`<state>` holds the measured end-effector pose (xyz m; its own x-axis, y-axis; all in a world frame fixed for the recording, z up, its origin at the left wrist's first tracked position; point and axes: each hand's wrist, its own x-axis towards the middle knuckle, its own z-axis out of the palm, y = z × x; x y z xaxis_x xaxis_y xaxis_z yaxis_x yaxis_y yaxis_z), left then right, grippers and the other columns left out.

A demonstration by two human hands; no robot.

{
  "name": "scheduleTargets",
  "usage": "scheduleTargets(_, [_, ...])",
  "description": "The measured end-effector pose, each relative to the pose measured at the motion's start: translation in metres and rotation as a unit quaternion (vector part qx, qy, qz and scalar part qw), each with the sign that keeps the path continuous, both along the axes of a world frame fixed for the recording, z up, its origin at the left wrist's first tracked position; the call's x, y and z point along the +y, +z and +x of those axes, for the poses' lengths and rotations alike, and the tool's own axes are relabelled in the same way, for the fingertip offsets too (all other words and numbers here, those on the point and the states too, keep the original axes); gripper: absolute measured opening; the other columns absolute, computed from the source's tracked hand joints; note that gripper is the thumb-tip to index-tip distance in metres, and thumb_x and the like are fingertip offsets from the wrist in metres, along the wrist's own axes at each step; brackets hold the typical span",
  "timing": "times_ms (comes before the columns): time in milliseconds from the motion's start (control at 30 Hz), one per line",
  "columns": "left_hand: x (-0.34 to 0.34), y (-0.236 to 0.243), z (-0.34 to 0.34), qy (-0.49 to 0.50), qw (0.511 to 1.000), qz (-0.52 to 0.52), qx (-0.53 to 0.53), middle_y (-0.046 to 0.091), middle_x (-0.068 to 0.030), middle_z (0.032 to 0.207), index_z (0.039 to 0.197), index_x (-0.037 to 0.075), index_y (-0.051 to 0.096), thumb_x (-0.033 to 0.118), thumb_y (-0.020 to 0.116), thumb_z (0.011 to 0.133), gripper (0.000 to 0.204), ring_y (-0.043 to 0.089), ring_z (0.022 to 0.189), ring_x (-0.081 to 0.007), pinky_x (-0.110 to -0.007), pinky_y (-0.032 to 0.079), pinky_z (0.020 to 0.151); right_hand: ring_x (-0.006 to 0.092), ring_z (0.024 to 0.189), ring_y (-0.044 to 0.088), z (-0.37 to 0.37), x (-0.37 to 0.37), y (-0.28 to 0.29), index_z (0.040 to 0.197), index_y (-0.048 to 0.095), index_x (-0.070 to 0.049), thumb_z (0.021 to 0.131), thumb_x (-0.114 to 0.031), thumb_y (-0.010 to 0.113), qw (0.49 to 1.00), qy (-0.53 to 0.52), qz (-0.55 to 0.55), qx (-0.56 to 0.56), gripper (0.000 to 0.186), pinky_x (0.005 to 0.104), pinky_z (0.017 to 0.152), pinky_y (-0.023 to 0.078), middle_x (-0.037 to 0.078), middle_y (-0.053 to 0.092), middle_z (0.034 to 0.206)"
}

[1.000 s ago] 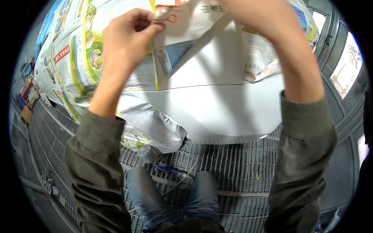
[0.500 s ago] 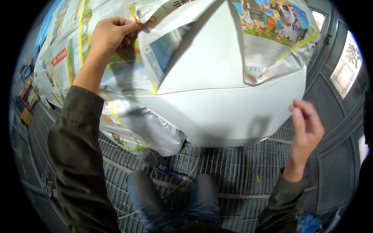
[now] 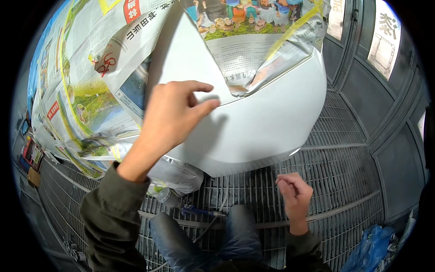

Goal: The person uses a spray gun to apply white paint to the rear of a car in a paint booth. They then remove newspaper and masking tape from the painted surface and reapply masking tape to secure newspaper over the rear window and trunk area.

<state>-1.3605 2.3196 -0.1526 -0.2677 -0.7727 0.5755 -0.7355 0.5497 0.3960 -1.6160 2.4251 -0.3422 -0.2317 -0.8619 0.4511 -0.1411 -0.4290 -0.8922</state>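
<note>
My left hand (image 3: 174, 111) hovers over a glossy white car body panel (image 3: 267, 122), thumb and forefinger apart with nothing between them. Newspaper masking sheet (image 3: 120, 50) covers the bodywork to its left, its edge folded back with the panel bare beside it. On the right, another newspaper sheet (image 3: 235, 50) is edged with yellow masking tape (image 3: 290, 34) and ends along the seam above the lower white panel. My right hand (image 3: 297, 195) is lower right, away from the car, fingers curled in; whether something small is in them is hidden.
Below is a metal floor grating (image 3: 335, 172). A spray gun with a blue handle (image 3: 197, 211) and a hose lies by my knees. Blue plastic sheeting (image 3: 371, 245) is bunched at lower right, near grey wall panels (image 3: 349, 81). A cardboard box (image 3: 34, 177) stands far left.
My left hand has let go of the newspaper flap and moved right and down over the white panel. The flap lies farther left. My right hand has dropped lower; the view has shifted right.
</note>
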Motion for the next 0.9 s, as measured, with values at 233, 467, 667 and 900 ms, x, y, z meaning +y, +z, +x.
scheduleTargets(233, [-0.031, -0.002, -0.035, -0.030, 0.987, 0.097, 0.123, 0.062, -0.0023, 0.060, 0.087, -0.005, 0.069, 0.022, 0.077, 0.083, 0.028, 0.051, 0.049, -0.0058, -0.022, 0.038, 0.046, 0.0100, 0.073, 0.058, -0.006, 0.017, -0.018, 0.095, 0.069, 0.006, 0.087, 0.001, 0.063, 0.999, 0.003, 0.030, -0.020, 0.011, 0.0212, 0.065, 0.043, 0.008, 0.065, 0.087])
scheduleTargets(467, [-0.038, 0.013, -0.056, 0.007, 0.978, 0.131, 0.161, 0.063, -0.0070, 0.055, 0.068, -0.003, 0.068, 0.018, 0.068, 0.082, 0.026, 0.056, 0.047, -0.0103, -0.026, 0.044, 0.045, 0.0171, 0.072, 0.061, -0.002, -0.027, 0.045, 0.093, 0.069, -0.002, 0.080, -0.003, 0.072, 0.975, -0.049, -0.133, 0.173, 0.013, 0.0260, 0.064, 0.049, 0.008, 0.065, 0.084])
scheduleTargets(667, [-0.036, 0.035, -0.073, -0.026, 0.933, 0.219, 0.283, 0.056, -0.0009, 0.056, 0.076, -0.001, 0.066, 0.021, 0.065, 0.089, 0.026, 0.042, 0.040, -0.0069, -0.023, 0.028, 0.039, 0.0252, 0.075, 0.062, 0.029, -0.103, 0.141, 0.088, 0.065, -0.005, 0.071, -0.012, 0.078, 0.888, -0.134, -0.301, 0.320, 0.022, 0.0363, 0.062, 0.051, 0.007, 0.061, 0.080])
scheduleTargets(900, [-0.028, 0.066, -0.067, -0.079, 0.930, 0.200, 0.297, 0.055, 0.0012, 0.059, 0.087, 0.001, 0.069, 0.020, 0.061, 0.091, 0.022, 0.038, 0.043, -0.0056, -0.022, 0.026, 0.041, 0.0248, 0.074, 0.064, 0.037, -0.143, 0.200, 0.076, 0.063, -0.007, 0.072, -0.018, 0.074, 0.780, -0.219, -0.352, 0.470, 0.016, 0.0376, 0.059, 0.052, 0.007, 0.061, 0.073])
